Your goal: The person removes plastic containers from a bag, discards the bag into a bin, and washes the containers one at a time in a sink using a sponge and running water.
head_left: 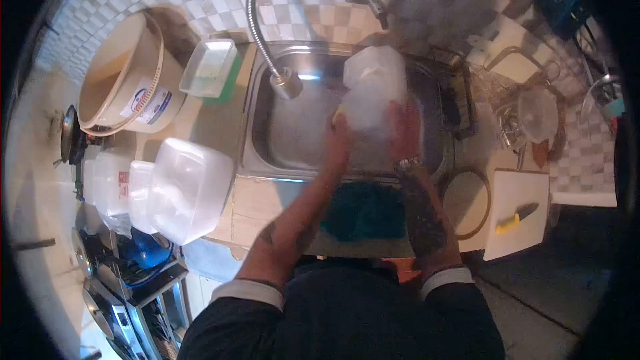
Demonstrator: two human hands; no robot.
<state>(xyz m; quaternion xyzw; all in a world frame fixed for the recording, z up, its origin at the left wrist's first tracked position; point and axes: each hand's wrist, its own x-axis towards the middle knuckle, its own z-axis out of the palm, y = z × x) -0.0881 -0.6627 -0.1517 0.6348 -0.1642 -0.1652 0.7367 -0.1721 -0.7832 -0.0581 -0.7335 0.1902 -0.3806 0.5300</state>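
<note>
Over the steel sink (260,153), a translucent plastic container (368,108) is between my two hands, blurred by motion. My right hand (405,135) grips its right side, and a watch sits on that wrist. At the container's left side, my left hand (339,139) is closed on a small yellow sponge (339,113), of which only an edge shows. Another whitish plastic container (377,63) stands just behind, at the sink's back right. The flexible faucet (287,85) hangs into the sink on the left.
Left of the sink are a large beige bucket (150,97), a green-based box (212,70) and several clear tubs (190,190). A teal cloth (365,212) lies at the front edge. On the right, a yellow-handled knife (510,223) rests on a white cutting board (517,190).
</note>
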